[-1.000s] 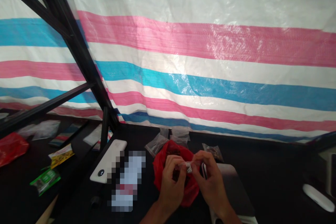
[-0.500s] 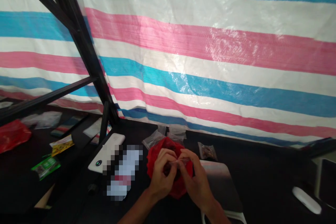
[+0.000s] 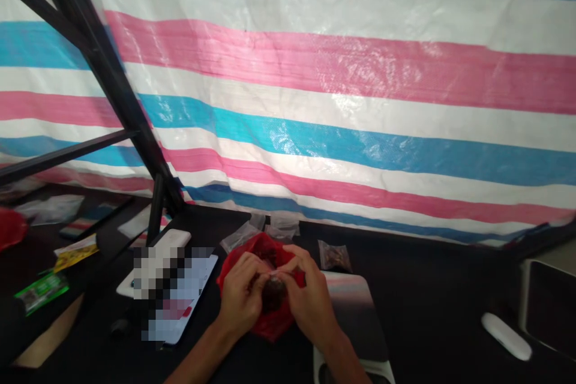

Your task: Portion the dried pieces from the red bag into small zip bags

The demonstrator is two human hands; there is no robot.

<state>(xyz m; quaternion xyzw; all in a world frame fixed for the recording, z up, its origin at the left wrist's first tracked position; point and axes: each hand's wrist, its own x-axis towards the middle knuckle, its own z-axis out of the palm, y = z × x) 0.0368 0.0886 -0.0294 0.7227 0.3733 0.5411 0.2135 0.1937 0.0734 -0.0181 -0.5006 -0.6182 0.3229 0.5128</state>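
Both hands meet over an open red plastic bag (image 3: 270,327) that stands on the black table. My left hand (image 3: 240,297) is closed, thumb and fingers pinching the top edge of a small clear plastic bag (image 3: 273,289). On the other side, my right hand (image 3: 310,297) pinches that same edge. Dark contents show through the clear bag, but I cannot tell what they are. Just behind the red bag lie flat clear bags (image 3: 282,227). A small filled clear packet (image 3: 335,257) rests beyond my right hand.
A dark-topped device with a white edge (image 3: 360,318) sits beside my right forearm. Left of the red bag are a phone (image 3: 193,300) and a white slab-like device (image 3: 173,243). Green (image 3: 42,293) and yellow (image 3: 76,253) packets lie farther left. A white mouse (image 3: 506,336) is at right.
The view has shifted, so the scene sits farther left. My hands have moved slightly apart, and the clear bag with its dark contents now shows between them.
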